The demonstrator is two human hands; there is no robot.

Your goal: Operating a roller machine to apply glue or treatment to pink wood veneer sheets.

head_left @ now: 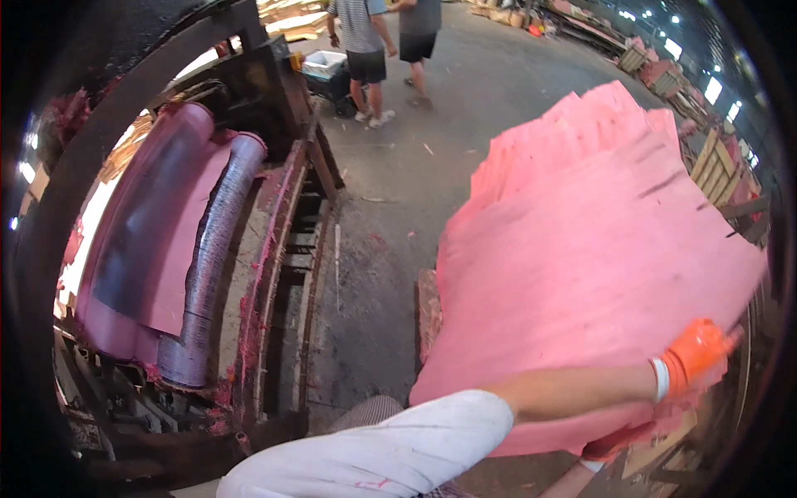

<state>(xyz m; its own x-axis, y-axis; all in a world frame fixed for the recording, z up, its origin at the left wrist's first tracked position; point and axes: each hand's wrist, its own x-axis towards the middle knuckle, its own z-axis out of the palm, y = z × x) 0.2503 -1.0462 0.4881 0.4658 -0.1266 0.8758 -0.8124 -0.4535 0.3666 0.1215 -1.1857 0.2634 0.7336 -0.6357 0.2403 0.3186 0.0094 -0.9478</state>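
A tall stack of thin pink sheets (573, 249), which look like wood veneer, fills the right side with layered, ragged far edges. The top sheet has a few dark streaks. My left hand (696, 357), in an orange glove, reaches across to the stack's right edge. Its fingers look stretched out, their tips smeared by motion. Lower down, my right hand (613, 444) in a darker-looking orange glove is at the near right edge of the stack. The fingers of that hand are mostly hidden, so its grip does not show.
At left stands a dark-framed roller machine with a pink-coated roller (137, 241) and a shiny ridged roller (220, 266). Two people (365, 41) stand at the far side near a bin (324, 68). Wooden pallets (716, 170) lie beyond the stack.
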